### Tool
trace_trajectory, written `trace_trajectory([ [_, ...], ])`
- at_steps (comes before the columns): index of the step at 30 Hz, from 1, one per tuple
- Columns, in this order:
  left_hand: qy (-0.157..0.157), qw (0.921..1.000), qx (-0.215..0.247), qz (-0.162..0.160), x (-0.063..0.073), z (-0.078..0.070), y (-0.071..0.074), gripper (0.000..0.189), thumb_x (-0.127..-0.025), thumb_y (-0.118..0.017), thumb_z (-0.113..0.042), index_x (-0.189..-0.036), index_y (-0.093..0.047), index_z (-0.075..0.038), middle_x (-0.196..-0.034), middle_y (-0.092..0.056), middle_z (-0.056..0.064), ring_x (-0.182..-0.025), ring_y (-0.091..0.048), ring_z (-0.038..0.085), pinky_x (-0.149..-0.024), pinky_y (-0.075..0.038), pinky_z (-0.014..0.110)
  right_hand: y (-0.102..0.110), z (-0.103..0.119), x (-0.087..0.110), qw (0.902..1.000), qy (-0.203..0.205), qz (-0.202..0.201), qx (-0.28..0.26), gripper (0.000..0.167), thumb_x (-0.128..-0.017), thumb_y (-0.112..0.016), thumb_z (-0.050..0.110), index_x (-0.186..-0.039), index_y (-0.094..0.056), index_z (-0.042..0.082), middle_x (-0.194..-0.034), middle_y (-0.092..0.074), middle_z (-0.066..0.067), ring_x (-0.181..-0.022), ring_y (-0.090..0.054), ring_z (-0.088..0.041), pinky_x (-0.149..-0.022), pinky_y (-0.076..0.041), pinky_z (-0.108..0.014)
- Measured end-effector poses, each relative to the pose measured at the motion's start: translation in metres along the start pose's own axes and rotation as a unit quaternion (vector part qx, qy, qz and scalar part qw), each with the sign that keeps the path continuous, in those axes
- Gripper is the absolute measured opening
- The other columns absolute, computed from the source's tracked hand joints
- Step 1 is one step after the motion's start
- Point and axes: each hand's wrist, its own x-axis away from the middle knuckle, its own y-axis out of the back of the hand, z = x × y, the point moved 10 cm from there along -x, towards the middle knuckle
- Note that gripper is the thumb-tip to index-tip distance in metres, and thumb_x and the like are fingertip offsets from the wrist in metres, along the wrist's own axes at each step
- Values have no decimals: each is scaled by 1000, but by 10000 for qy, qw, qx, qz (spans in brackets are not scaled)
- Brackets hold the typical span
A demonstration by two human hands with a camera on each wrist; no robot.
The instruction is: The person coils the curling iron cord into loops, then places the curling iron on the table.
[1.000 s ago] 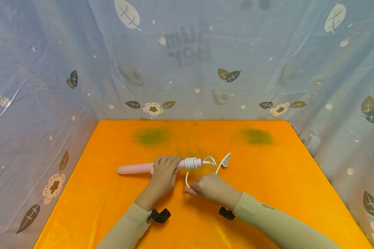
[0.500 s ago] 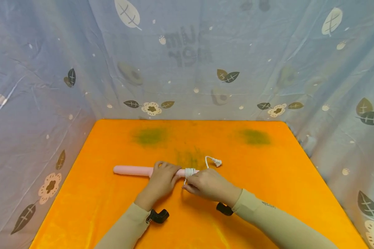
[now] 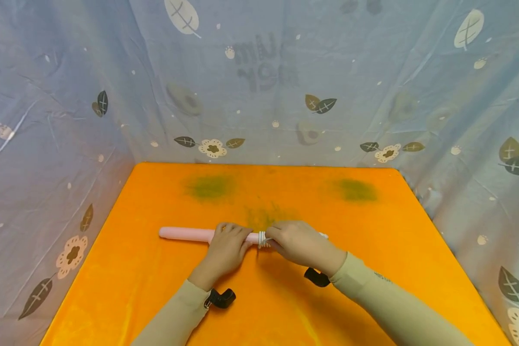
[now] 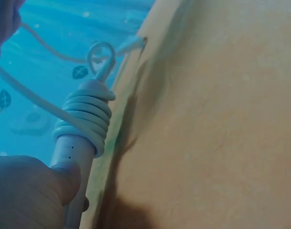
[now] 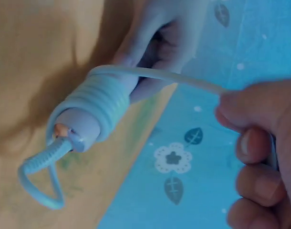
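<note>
A pink curling iron (image 3: pixel 186 234) lies across the middle of the view, its barrel end to the left. My left hand (image 3: pixel 227 245) grips its handle, the thumb along the side in the left wrist view. White power cord (image 5: pixel 95 98) is wound in several turns around the handle's end, and a small loop stands out where the cord leaves it. My right hand (image 3: pixel 302 242) pinches the free cord between thumb and fingers and holds it taut, just right of the coil. The plug (image 4: pixel 131 45) hangs past the handle's end in the left wrist view; in the head view it is mostly hidden.
An orange cloth-covered table (image 3: pixel 372 288) lies under both hands. Patterned curtains (image 3: pixel 259 96) enclose its back and both sides. A black camera mount (image 3: pixel 222 298) sits at the left wrist and another (image 3: pixel 317 277) at the right wrist.
My right hand has gone from in front of the handle up over its right end, carrying the cord around it. My left hand stays on the handle.
</note>
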Motion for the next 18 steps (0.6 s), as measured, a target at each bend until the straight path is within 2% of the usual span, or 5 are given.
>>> trace_trajectory([
  [5,-25,10000,-75,-2,0,1,-4,32,-98,-56,-32,-125,-63,-16,-114,-66,-1,-110,-53,24,-101,-28,47,4,-8,-4,9983,172,-530,164,7,-87,-73,10,-88,-66,13,-75,-50,4,-60,-45,-7,-55,-44,-18],
  [8,-80,10000,4,-8,0,0,-4,31,-98,-57,-32,-124,-64,-17,-114,-66,-1,-110,-53,23,-101,-28,47,8,-18,-3,9954,97,-932,199,9,-85,-76,13,-89,-68,14,-75,-50,4,-58,-47,-6,-54,-46,-18],
  [14,-157,9997,112,-164,3,-2,9,32,-97,-58,-31,-125,-64,-16,-114,-66,0,-109,-53,24,-101,-29,48,27,-38,-1,9844,-221,-1741,99,21,-80,-80,24,-83,-63,12,-71,-48,4,-55,-46,-5,-50,-44,-19],
  [18,-329,9989,238,-221,4,-8,15,31,-97,-60,-28,-125,-64,-16,-115,-65,0,-109,-52,24,-100,-28,49,33,-39,-4,9816,-223,-1891,138,26,-78,-80,28,-82,-62,10,-70,-49,3,-55,-47,-6,-50,-44,-20],
])
